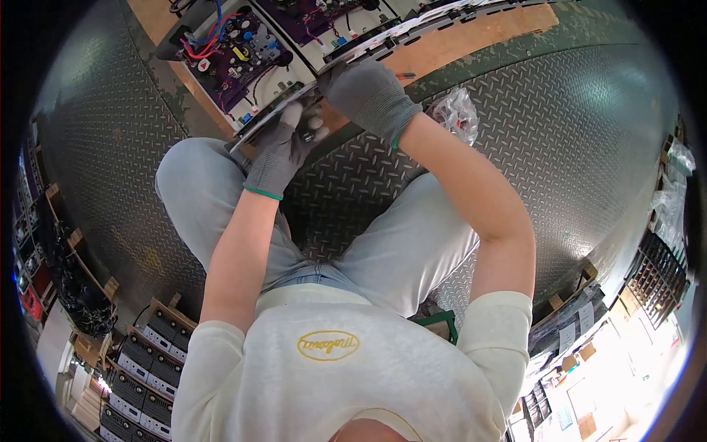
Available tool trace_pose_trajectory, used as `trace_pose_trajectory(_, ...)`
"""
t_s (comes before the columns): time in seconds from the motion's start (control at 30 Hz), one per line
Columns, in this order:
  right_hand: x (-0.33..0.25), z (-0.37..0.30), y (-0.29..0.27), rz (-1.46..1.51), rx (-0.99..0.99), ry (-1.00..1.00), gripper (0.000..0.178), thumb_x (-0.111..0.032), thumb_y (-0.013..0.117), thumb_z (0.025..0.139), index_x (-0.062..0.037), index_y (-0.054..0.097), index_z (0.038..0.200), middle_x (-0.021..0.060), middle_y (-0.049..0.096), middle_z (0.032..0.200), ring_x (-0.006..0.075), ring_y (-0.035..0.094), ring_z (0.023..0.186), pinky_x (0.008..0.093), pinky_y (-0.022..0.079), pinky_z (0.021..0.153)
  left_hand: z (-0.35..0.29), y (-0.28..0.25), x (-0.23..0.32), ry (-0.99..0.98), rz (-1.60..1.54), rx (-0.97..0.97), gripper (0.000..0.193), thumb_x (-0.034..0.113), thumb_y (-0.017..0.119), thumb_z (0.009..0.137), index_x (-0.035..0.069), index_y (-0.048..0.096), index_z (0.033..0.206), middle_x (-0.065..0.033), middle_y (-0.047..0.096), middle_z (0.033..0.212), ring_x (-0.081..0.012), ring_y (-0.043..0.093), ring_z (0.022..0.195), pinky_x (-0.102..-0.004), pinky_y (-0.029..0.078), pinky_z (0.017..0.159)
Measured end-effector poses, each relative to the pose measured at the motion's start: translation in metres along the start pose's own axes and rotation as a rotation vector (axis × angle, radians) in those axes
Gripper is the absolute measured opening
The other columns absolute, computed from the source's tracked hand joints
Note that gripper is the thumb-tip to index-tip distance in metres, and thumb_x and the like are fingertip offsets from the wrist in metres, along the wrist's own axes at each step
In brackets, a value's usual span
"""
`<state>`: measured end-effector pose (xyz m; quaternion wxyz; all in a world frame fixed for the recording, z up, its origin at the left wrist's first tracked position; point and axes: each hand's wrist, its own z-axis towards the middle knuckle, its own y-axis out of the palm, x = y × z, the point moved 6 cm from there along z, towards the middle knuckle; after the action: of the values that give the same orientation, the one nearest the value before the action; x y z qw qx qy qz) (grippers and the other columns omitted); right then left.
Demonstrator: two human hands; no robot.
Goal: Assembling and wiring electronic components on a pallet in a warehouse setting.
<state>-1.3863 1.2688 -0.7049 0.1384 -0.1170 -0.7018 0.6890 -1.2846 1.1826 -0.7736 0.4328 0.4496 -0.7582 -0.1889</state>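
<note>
In front of me lies an opened device housing (289,76) with a purple circuit board (239,62) inside. A narrow front panel (258,127) stands tilted along its near edge. My left hand (283,144), in a grey knit glove, is closed at this panel, its thumb against the face and its other fingers curled below. My right hand (368,92), gloved alike, bends over the panel's right end, where it meets the neighbouring unit. The back of the glove hides its fingertips, so its grip cannot be made out.
More opened units with purple boards (300,16) stand in a row to the right on a wooden board (479,40). Red and blue wires (213,37) rise at the left unit. A clear plastic bag (456,114) lies on the diamond-plate floor (560,140). Stacked devices (147,368) stand lower left.
</note>
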Motion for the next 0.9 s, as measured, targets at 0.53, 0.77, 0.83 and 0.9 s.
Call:
trace_pose_trajectory(0.53, 0.01, -0.004, -0.01, -0.079, 0.16, -0.156, 0.005, -0.013, 0.061, 0.073, -0.0097, 0.064, 0.071, 0.0049, 0.061, 0.059, 0.0186, 0.063, 0.056, 0.0319, 0.048, 0.044, 0.002, 0.002, 0.003, -0.012, 0.219, -0.104, 0.032, 0.031, 0.064, 0.086, 0.006, 0.057, 0.107, -0.0003, 0.057, 0.088, -0.0082, 0.055, 0.072, -0.0286, 0.051, 0.069)
trace_pose_trajectory(0.77, 0.003, 0.005, 0.003, -0.025, -0.103, -0.044, 0.008, -0.012, 0.062, 0.077, -0.0068, 0.067, 0.074, 0.0079, 0.067, 0.071, 0.0237, 0.067, 0.066, 0.0383, 0.053, 0.053, 0.002, 0.0, 0.001, 0.006, 0.182, -0.073, 0.035, 0.033, 0.064, 0.086, 0.006, 0.057, 0.106, 0.0, 0.056, 0.086, -0.0087, 0.055, 0.072, -0.0292, 0.051, 0.067)
trace_pose_trajectory(0.83, 0.004, 0.005, 0.002, -0.002, -0.115, -0.114, 0.008, -0.013, 0.062, 0.077, -0.0061, 0.067, 0.074, 0.0082, 0.067, 0.071, 0.0235, 0.067, 0.066, 0.0376, 0.053, 0.053, 0.006, -0.001, -0.002, 0.007, 0.091, -0.079, 0.034, 0.032, 0.064, 0.086, 0.005, 0.057, 0.106, -0.0001, 0.056, 0.085, -0.0092, 0.056, 0.072, -0.0291, 0.052, 0.067)
trace_pose_trajectory(0.9, 0.006, 0.003, 0.0, -0.038, -0.022, -0.125, 0.006, -0.012, 0.062, 0.073, -0.0079, 0.064, 0.069, 0.0069, 0.064, 0.065, 0.0214, 0.064, 0.061, 0.0344, 0.05, 0.049, 0.005, -0.004, -0.002, -0.003, 0.11, -0.066, 0.034, 0.032, 0.063, 0.086, 0.005, 0.057, 0.106, -0.0001, 0.056, 0.084, -0.0095, 0.056, 0.071, -0.0291, 0.052, 0.066)
